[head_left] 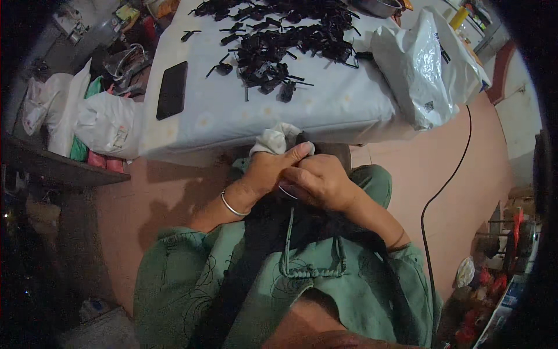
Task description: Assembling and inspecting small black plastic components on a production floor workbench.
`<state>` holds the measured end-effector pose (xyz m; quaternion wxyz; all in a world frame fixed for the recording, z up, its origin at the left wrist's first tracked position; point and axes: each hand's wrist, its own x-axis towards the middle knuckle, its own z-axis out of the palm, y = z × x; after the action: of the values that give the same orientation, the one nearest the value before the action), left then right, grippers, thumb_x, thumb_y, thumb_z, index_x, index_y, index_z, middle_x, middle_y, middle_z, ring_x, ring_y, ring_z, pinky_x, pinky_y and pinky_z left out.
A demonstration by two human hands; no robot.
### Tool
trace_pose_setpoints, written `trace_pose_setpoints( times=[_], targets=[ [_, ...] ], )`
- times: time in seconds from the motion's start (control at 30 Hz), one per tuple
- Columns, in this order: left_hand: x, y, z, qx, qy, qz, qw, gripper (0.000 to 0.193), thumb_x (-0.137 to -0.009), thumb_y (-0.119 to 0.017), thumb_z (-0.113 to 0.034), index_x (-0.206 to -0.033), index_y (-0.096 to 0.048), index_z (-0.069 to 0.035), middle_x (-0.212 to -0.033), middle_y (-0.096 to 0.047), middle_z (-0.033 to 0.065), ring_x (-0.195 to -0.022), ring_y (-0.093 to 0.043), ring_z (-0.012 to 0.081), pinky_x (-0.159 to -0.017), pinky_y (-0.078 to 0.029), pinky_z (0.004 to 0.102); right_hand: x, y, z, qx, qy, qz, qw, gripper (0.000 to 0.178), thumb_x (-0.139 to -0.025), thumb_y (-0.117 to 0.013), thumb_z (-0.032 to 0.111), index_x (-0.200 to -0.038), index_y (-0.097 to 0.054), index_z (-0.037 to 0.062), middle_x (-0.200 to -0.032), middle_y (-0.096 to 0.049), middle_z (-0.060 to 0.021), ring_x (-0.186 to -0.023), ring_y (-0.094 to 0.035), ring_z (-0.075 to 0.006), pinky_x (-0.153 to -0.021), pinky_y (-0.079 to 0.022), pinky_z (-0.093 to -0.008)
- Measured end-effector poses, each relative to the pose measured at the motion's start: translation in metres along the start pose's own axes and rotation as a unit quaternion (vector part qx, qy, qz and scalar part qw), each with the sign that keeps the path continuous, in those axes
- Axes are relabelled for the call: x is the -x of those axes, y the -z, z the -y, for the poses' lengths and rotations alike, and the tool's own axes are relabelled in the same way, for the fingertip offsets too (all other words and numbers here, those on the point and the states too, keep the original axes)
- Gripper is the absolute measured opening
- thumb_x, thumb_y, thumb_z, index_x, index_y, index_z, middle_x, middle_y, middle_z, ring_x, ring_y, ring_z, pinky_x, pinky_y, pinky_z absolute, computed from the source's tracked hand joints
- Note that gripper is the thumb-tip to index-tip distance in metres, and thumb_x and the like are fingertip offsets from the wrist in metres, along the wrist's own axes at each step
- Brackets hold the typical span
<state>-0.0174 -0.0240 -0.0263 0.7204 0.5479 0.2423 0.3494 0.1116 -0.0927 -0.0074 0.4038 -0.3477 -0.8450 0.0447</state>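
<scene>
Fingers of the left hand [268,168] curled in, thumb pressed across toward the right hand [318,181], pinching a white cloth [273,140] bunched above the knuckles. Right-hand fingers folded shut over a small dark piece – mostly hidden, can't tell its shape. Both hands touching, held over the lap just in front of the table edge [232,125]. Silver bangle [231,206] on left wrist.

Step in hand, judged: wiping or working one small black part inside the cloth – mid-handling, not set down. On the white-covered table, a heap of black plastic parts [279,43] well beyond the hands, a dark phone [172,89] at left, a white plastic bag [424,70] at right.

Next move likely needs a steady pinch and a turn of the piece within the cloth; grip is tight, little room for slip.
</scene>
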Motion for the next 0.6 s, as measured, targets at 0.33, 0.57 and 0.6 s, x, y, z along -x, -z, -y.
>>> trace_pose_setpoints(
  times=[0.33, 0.57, 0.6],
  targets=[
    [0.004, -0.003, -0.016, -0.061, -0.061, 0.016, 0.996, 0.024, -0.083, -0.054, -0.008, -0.105, -0.049, -0.001, -0.08, -0.055, 0.0008, -0.066, -0.052, 0.0066, -0.056, -0.044, 0.0197, -0.008, 0.0, -0.017, 0.014, -0.314, -0.211, 0.926, 0.018, -0.074, -0.066, 0.012, -0.077, -0.05, 0.002, -0.061, -0.053, -0.0127, -0.048, -0.05, -0.0244, -0.047, -0.041, -0.0294],
    [0.006, -0.001, -0.024, -0.176, -0.059, -0.004, 0.983, 0.021, -0.08, -0.052, -0.004, -0.1, -0.053, -0.001, -0.078, -0.057, 0.0046, -0.065, -0.055, 0.0094, -0.056, -0.046, 0.0237, -0.001, 0.011, -0.014, -0.156, -0.363, -0.102, 0.913, 0.022, -0.085, -0.053, 0.018, -0.075, -0.05, -0.0017, -0.06, -0.05, -0.0125, -0.053, -0.045, -0.019, -0.052, -0.04, -0.0299],
    [0.005, -0.001, -0.023, -0.176, -0.059, -0.004, 0.983, 0.021, -0.08, -0.052, -0.004, -0.1, -0.053, -0.001, -0.078, -0.057, 0.0046, -0.065, -0.055, 0.0094, -0.056, -0.046, 0.0237, 0.001, 0.01, -0.013, -0.133, -0.337, -0.076, 0.929, 0.024, -0.087, -0.05, 0.019, -0.076, -0.05, -0.0023, -0.059, -0.05, -0.0108, -0.054, -0.045, -0.0159, -0.053, -0.04, -0.0299]
  ],
)
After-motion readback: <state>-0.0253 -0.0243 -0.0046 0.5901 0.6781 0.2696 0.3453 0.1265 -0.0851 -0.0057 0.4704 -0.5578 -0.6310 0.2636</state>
